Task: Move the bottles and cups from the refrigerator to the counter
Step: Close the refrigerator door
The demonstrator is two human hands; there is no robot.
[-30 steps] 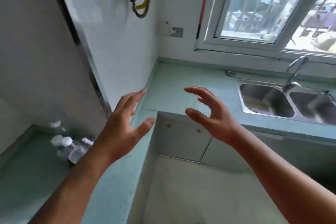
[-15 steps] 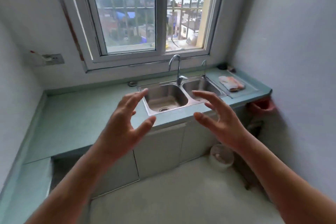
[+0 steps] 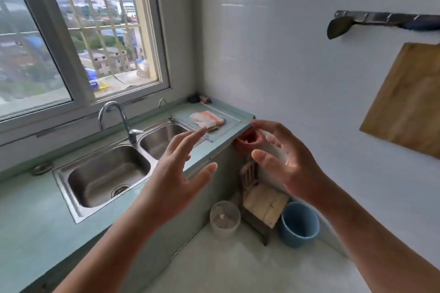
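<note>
Double steel sink [image 3: 108,177], folded cloth [image 3: 207,119], wooden stool [image 3: 263,200], blue bucket [image 3: 298,225], hanging cutting board [image 3: 408,100]

The right hand [image 3: 289,162] covers part of a red thing [image 3: 247,140] under the counter [image 3: 28,221] end; what it is cannot be told. The same hand hides the top of the small chair [image 3: 262,200]. The left hand [image 3: 176,181] covers the counter's front edge and part of the sink [image 3: 95,173] rim. The cutting board [image 3: 404,100] and the rail [image 3: 381,18] on the wall are cut off by the right edge. The dark items [image 3: 198,98] in the counter's far corner are too small to name. Both forearms run out of the bottom edge. The bin's [image 3: 225,219] contents are blurred.
</note>
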